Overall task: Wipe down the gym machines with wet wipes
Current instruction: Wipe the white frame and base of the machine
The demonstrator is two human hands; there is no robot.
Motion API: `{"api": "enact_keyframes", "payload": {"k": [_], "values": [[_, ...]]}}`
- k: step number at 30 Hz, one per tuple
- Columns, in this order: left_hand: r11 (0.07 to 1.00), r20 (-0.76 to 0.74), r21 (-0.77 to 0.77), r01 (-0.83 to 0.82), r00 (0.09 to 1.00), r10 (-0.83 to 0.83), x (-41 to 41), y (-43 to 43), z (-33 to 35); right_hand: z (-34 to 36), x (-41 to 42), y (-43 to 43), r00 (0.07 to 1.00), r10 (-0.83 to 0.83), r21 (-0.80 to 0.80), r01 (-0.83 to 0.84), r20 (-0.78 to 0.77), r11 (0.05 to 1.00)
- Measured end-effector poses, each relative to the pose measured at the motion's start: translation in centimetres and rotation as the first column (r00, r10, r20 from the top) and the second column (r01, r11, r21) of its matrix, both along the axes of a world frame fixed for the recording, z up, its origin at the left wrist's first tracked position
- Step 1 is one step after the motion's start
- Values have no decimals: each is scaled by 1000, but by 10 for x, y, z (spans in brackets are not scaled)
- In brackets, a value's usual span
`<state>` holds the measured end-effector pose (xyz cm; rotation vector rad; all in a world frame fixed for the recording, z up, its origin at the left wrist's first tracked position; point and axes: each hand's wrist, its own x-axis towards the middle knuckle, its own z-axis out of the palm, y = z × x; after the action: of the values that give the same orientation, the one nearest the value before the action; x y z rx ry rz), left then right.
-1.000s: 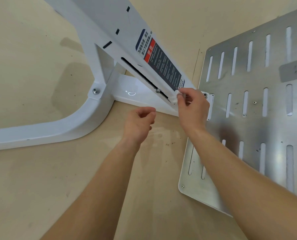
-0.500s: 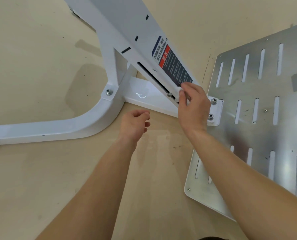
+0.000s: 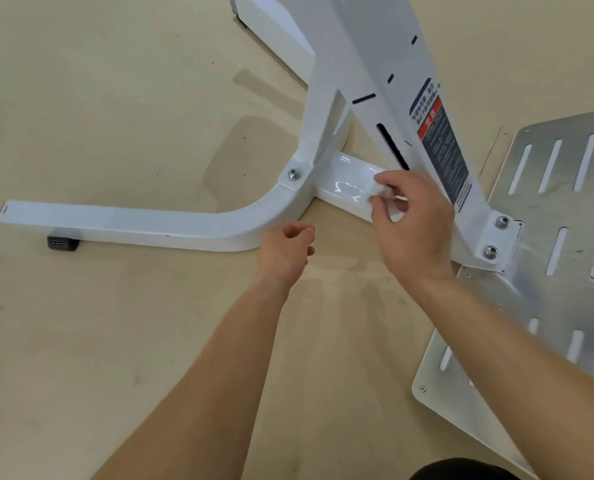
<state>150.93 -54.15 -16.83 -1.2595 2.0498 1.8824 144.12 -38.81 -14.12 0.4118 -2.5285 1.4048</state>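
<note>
Two hands work low at the white machine frame (image 3: 150, 220). The right hand (image 3: 416, 230) pinches a bunched wet wipe (image 3: 382, 194) against the glossy crossbar (image 3: 344, 178) to scrub it. The left hand (image 3: 285, 251) hovers beside it, loosely curled and holding nothing, likely just for balance.

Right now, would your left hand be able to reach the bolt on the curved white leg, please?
Probably yes. The left hand hovers empty just in front of the curved leg, and nothing lies between it and the bolt; the right hand holds the wet wipe further right.
</note>
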Motion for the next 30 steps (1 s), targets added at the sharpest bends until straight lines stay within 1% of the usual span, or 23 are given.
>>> {"api": "enact_keyframes", "payload": {"k": [1,3,6,9,11,13,16,18,20,23,24,26,28,30], "values": [[1000,-3,-21,-21,1000,21,6,-8,-1,-7,8,-6,997,48,9,-48,57,999],[994,-16,-73,-78,997,77,18,-22,-4,-22,16,-20,986,86,23,-90,140,996],[969,-21,-156,-192,981,191,33,-44,-10,-44,4,-58,969,180,65,-194,171,979],[938,-37,-193,-290,957,288,44,-60,-16,-64,-16,-106,951,279,128,-295,131,947],[926,-45,-207,-317,948,315,48,-68,-19,-77,-24,-132,939,335,207,-344,76,916],[919,-53,-208,-334,942,330,48,-74,-23,-94,-22,-147,918,391,269,-393,64,879],[920,-53,-205,-335,942,331,47,-77,-30,-117,-17,-148,907,419,299,-394,-24,869],[924,-55,-212,-318,948,313,44,-77,-34,-123,-26,-143,911,401,310,-356,-93,881],[925,-66,-251,-286,958,279,41,-76,-37,-121,-36,-137,932,340,309,-288,-128,906],[921,-81,-305,-241,970,227,34,-76,-40,-122,-27,-126,961,260,245,-231,-95,942],[921,-84,-317,-226,974,210,31,-76,-40,-125,-20,-121,969,240,219,-223,-55,950],[924,-86,-329,-196,980,177,26,-74,-42,-133,-10,-112,985,153,149,-163,80,975],[930,-95,-318,-184,982,162,20,-71,-43,-137,-15,-107,978,7,55,-19,208,998],[934,-106,-299,-193,980,169,14,-69,-45,-135,-29,-113,944,-97,-33,113,314,993]]}}
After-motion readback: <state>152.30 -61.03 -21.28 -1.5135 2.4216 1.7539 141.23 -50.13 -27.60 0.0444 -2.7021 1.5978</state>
